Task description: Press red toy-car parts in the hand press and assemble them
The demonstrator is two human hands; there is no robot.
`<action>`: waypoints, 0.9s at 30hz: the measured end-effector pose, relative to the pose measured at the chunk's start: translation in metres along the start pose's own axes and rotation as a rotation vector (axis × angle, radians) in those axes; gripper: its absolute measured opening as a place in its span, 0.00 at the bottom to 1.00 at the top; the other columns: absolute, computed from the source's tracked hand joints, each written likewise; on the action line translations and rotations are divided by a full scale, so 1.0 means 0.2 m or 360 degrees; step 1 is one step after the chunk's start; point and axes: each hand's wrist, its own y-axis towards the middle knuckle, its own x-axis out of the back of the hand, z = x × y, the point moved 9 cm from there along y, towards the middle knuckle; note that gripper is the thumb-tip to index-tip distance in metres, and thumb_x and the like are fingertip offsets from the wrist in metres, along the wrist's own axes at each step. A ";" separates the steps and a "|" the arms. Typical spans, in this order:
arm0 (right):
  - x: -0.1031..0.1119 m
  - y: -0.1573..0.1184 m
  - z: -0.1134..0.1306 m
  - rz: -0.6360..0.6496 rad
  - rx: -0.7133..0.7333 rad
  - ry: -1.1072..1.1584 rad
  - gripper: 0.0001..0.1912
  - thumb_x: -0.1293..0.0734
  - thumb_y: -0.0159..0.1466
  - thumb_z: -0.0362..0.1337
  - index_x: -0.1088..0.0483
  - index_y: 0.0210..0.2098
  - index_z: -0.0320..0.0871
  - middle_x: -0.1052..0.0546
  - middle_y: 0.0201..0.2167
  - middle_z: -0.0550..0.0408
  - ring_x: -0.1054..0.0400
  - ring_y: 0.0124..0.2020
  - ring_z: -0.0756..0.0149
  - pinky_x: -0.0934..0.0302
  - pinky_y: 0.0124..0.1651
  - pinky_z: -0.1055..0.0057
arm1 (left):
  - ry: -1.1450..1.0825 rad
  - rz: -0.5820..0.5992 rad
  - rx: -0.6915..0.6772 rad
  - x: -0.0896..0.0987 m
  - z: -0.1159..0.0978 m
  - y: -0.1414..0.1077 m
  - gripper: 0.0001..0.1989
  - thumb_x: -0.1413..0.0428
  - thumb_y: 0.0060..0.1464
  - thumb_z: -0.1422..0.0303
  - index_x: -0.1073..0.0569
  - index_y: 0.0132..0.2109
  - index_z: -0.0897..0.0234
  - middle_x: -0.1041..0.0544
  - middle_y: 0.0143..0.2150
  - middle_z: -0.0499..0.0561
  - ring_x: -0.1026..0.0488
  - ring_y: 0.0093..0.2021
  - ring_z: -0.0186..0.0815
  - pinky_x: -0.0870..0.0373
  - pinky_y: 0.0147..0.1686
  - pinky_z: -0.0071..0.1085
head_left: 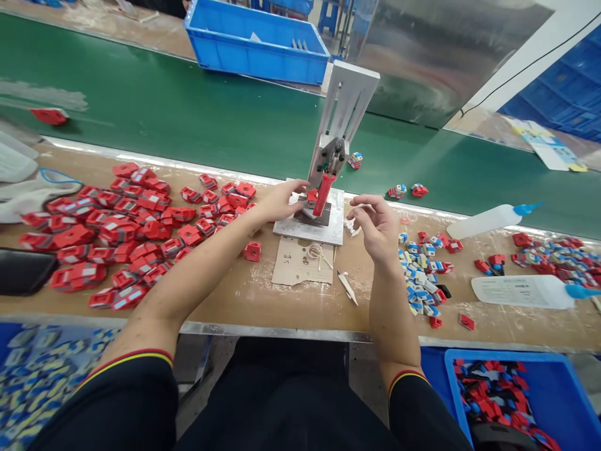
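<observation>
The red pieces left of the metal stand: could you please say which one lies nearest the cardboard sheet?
The lone red piece just left of the cardboard sheet; the other red pieces lie farther off, beyond the left forearm.

The brown bench (244, 308) carries red blocks (153, 200) left of the left hand (282, 202), bottles (516, 291) right of the right hand (380, 232).

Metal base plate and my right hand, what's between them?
In the head view, a small white scrap shows on the bench between the base plate and your right hand.
</observation>
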 end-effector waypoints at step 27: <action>-0.29 0.00 -0.17 0.0329 -0.0198 -0.0139 0.22 0.27 0.66 0.55 0.43 0.39 0.52 0.20 0.37 0.57 0.23 0.37 0.65 0.34 0.29 0.71 | -0.0170 -0.0181 -0.0149 0.04 0.02 -0.12 0.33 0.31 0.51 0.66 0.27 0.64 0.62 0.22 0.56 0.56 0.25 0.60 0.51 0.32 0.64 0.45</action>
